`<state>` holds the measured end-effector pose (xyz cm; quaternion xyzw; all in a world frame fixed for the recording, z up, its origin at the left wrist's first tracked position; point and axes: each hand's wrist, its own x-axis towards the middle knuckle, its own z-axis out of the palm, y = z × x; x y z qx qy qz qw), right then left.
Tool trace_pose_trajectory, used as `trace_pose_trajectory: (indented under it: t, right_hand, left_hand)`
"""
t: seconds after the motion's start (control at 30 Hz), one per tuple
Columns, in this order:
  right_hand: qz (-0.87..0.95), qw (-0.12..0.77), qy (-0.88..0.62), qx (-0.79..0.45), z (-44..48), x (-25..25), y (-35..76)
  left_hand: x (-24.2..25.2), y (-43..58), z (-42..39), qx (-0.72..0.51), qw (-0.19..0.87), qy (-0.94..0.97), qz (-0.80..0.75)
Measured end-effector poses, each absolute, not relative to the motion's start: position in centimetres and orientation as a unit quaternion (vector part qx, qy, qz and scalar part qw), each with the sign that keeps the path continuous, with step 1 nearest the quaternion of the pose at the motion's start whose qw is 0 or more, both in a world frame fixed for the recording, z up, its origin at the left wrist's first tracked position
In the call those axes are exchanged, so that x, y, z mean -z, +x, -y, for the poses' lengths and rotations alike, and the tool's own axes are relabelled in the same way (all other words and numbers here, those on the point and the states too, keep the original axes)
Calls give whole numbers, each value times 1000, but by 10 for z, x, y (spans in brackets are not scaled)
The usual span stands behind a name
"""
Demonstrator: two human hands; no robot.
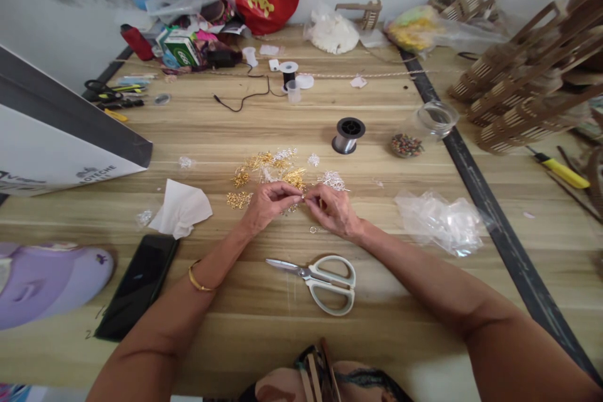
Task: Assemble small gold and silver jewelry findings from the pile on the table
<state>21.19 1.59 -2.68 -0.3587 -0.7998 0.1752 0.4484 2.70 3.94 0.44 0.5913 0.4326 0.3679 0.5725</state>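
Note:
My left hand [271, 203] and my right hand [332, 208] meet fingertip to fingertip over the wooden table [226, 289]. Each is closed in a pinch. A tiny shiny piece shows between them, too small to name. Just beyond the fingers lie gold jewelry findings [264, 163] in small heaps, with silver pins [333, 181] beside my right hand. Gold rings or beads [239, 200] lie left of my left hand. A small silver ring clasp [313, 230] rests under my right hand. White-handled scissors [325, 279] lie nearer to me, blades pointing left.
A wire spool [348, 135] stands beyond my right hand, near a jar of beads [407, 143]. Clear plastic bags [443, 223] lie at right. A white tissue [183, 208], a black phone [137, 286] and a purple case [56, 282] are at left. Woven baskets [513, 94] stand far right.

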Motion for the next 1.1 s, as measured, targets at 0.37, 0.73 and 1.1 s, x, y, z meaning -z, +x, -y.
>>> trace_pose_trajectory:
  t: [0.37, 0.73, 1.1]
  right_hand:
    - [805, 440, -359, -172, -16, 27, 212]
    - [797, 437, -371, -188, -15, 24, 212]
    - [793, 445, -356, -213, -15, 28, 213]
  left_hand:
    - [-2, 24, -42, -347, 556, 628, -420]
    - [-2, 24, -41, -364, 422, 735, -386]
    - [0, 28, -35, -381, 279, 817, -332]
